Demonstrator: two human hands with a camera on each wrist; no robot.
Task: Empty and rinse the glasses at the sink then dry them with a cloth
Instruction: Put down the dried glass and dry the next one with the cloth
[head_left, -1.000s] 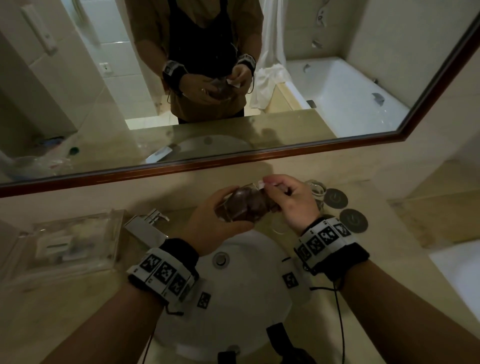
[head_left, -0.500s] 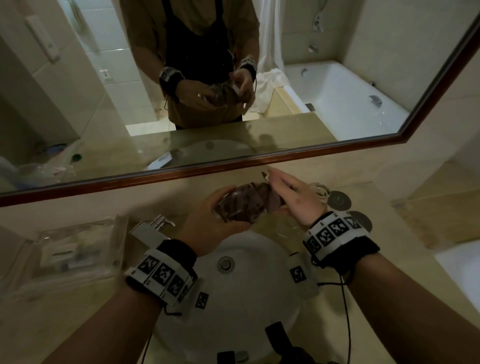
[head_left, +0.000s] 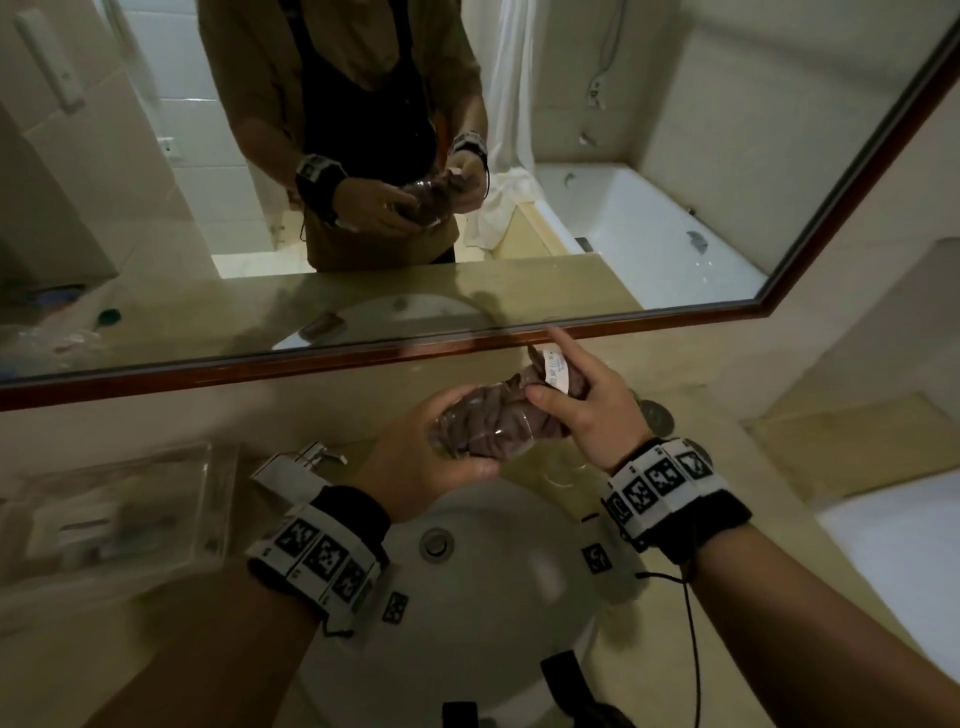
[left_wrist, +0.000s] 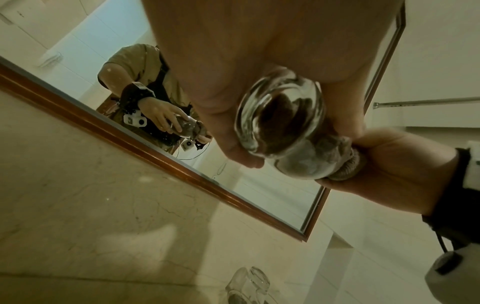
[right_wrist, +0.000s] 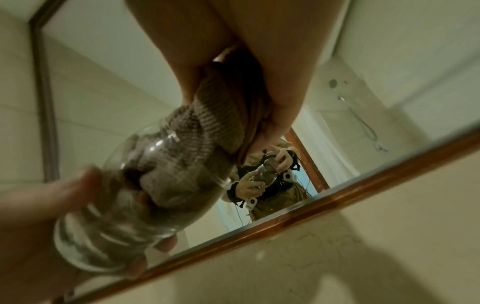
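Observation:
A clear glass (head_left: 485, 428) lies tilted in the air above the sink, stuffed with a brown knitted cloth (head_left: 524, 384). My left hand (head_left: 421, 449) grips the glass round its base, thumb under it. My right hand (head_left: 584, 410) holds the cloth bunched at the glass's mouth, with the index finger stretched out toward the mirror. A white label (head_left: 558, 371) sticks out of the cloth. In the left wrist view the thick glass (left_wrist: 280, 123) bottom shows the cloth behind it. The right wrist view shows the cloth (right_wrist: 207, 127) twisted deep into the glass (right_wrist: 145, 195).
Below the hands is the white sink basin (head_left: 467, 613) with its drain (head_left: 435, 543), and a chrome faucet (head_left: 296, 467) at its left. A clear tray (head_left: 114, 514) stands on the counter left. Another glass (left_wrist: 246, 286) stands on the counter; dark round coasters (head_left: 657, 415) lie right. The wood-framed mirror (head_left: 363, 358) is close behind.
Both hands have lifted the glass a little toward the mirror. My right hand has turned with the cloth in the glass, and its index finger has straightened out.

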